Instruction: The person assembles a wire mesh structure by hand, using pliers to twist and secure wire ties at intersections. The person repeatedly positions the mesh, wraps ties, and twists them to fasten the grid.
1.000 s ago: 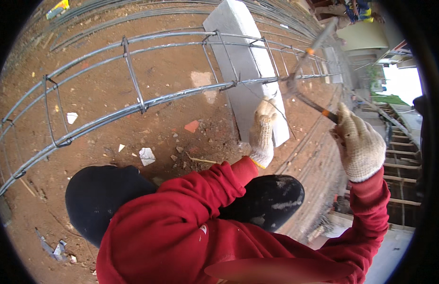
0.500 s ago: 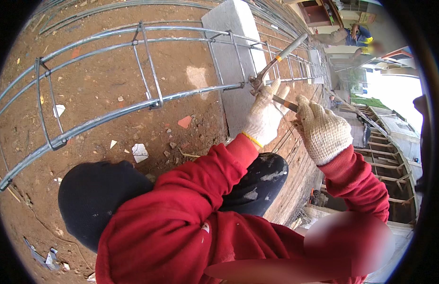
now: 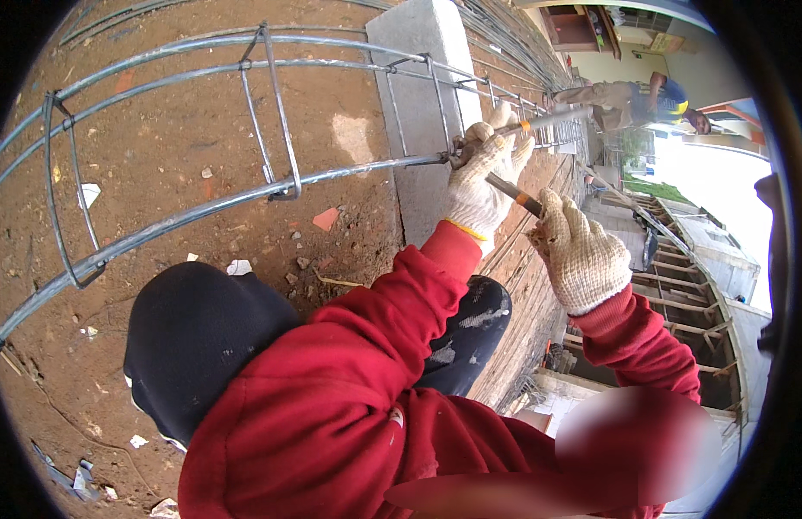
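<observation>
Gloved fingers (image 3: 504, 138) of my left hand (image 3: 480, 177) clasp the rebar cage (image 3: 271, 186) at a stirrup joint beside the concrete block (image 3: 418, 52) while my right hand (image 3: 578, 251) grips the pincers (image 3: 511, 192), so I judge the tie half-twisted, needing a firm turn next.

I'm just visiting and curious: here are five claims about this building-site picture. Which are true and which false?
1. Both hands wear knitted work gloves. True: the left hand and the right hand are both gloved.
2. The left hand rests on bare soil. False: it is at the steel bar cage, where a long bar crosses a stirrup.
3. The right hand holds a tool handle. True: it grips one dark handle of the pincers.
4. The sleeves are blue. False: the sleeves are red.
5. A grey concrete block lies under the cage. True.
</observation>
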The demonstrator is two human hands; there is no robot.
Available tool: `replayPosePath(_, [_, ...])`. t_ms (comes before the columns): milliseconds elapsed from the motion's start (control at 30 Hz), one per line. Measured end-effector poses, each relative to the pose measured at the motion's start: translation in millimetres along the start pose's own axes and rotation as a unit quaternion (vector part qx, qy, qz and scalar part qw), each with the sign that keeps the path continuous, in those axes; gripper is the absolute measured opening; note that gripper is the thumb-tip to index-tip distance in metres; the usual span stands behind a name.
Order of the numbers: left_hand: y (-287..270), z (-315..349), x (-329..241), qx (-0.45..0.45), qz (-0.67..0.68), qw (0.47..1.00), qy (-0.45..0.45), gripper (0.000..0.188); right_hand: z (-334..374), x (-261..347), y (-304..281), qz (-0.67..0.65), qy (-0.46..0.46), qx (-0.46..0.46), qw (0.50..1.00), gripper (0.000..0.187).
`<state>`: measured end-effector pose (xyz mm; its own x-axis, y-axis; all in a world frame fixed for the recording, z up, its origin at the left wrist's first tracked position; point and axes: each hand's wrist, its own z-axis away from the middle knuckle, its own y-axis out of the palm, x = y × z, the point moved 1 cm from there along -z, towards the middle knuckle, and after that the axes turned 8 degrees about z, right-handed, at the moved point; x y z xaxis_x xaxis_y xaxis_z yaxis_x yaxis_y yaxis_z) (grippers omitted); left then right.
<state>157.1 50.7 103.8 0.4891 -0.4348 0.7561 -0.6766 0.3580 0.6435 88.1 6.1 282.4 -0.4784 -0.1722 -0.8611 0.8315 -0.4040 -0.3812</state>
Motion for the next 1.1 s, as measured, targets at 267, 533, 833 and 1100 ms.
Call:
replayPosePath(267, [9, 9, 0, -0.056, 0.01, 0.998, -0.008, 0.039, 1, 0, -5, 0.042, -0.051, -0.051, 0.997, 0.05])
replayPosePath(533, [23, 2, 11, -0.246, 0.077, 0.966, 0.008, 0.039, -1, -7, -4, 0.047, -0.076, -0.086, 0.992, 0.045])
replayPosePath(833, [46, -12, 12, -0.344, 0.074, 0.936, 0.023, 0.029, -50, -40, -5, 0.2, -0.031, -0.155, 0.967, 0.054])
replayPosePath(1100, [30, -23, 14, -0.28, 0.069, 0.956, 0.058, 0.028, -142, -92, 24, 0.172, -0.17, -0.071, 0.968, 0.045])
